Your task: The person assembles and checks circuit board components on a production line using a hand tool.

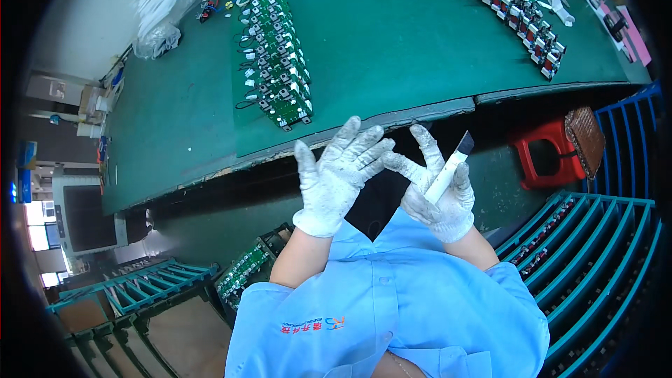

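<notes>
Both my hands wear white gloves with grey-smudged fingers and are raised in front of the bench's near edge. My left hand (336, 175) is open, its fingers spread, with nothing in it. Close beside it, my right hand (437, 192) has its palm turned up. A white, flat stick-like tool with a dark slanted tip (448, 175) lies across that palm, held at the thumb, its tip pointing up and right; its exact kind cannot be made out. The index and middle fingers of that hand are stretched apart. The fingertips of my two hands nearly meet.
On the green bench (392, 35) stand a row of green circuit boards (276, 56) and, at far right, a row of red-and-white components (507, 3). A red stool (549, 150) is at right. Teal racks (588, 252) flank me, with more circuit boards (245, 269) at lower left.
</notes>
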`<state>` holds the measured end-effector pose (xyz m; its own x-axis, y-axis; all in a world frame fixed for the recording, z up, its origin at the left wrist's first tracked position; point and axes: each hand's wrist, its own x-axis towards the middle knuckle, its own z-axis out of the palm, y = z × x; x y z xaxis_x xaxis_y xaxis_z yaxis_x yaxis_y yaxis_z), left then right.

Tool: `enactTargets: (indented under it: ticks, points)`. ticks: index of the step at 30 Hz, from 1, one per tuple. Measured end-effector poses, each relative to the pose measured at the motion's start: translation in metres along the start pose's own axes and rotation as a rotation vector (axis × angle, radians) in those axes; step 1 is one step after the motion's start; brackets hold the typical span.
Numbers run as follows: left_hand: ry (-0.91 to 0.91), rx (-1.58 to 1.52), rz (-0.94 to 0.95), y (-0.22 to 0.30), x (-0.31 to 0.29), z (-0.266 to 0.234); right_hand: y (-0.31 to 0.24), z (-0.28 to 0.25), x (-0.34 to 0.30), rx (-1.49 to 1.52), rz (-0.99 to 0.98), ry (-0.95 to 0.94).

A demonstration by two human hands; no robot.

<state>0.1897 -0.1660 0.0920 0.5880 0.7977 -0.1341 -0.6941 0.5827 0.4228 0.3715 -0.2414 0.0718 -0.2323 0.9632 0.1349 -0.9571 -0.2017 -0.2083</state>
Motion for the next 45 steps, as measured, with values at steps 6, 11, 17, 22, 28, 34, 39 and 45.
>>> enactTargets:
  ticks: [6,11,17,22,28,34,39,45]
  points:
    - [-0.093,0.563,-0.013,-0.019,0.0,-0.003,0.007,0.006,0.0,-0.011,0.041,0.022]
    - [-0.229,0.688,-0.009,-0.017,-0.004,0.003,0.012,0.013,-0.002,-0.006,0.114,0.034]
    - [-0.311,0.794,-0.02,-0.017,-0.007,0.006,0.019,0.016,-0.001,-0.002,0.179,0.024]
    - [-0.28,0.809,-0.082,-0.02,-0.006,0.002,0.02,0.013,-0.003,-0.067,0.164,0.037]
    - [-0.283,0.758,-0.181,-0.021,-0.006,0.0,0.025,0.02,-0.007,-0.136,0.194,0.121]
    - [-0.314,0.933,-0.434,-0.014,-0.021,-0.014,0.017,0.035,-0.012,-0.223,0.275,0.138]
    - [-0.528,1.205,-0.222,-0.005,-0.025,0.012,0.024,0.049,-0.015,-0.282,0.196,0.253]
    - [-0.754,1.397,-0.29,-0.007,-0.023,-0.016,0.027,0.048,-0.016,-0.294,0.192,0.277]
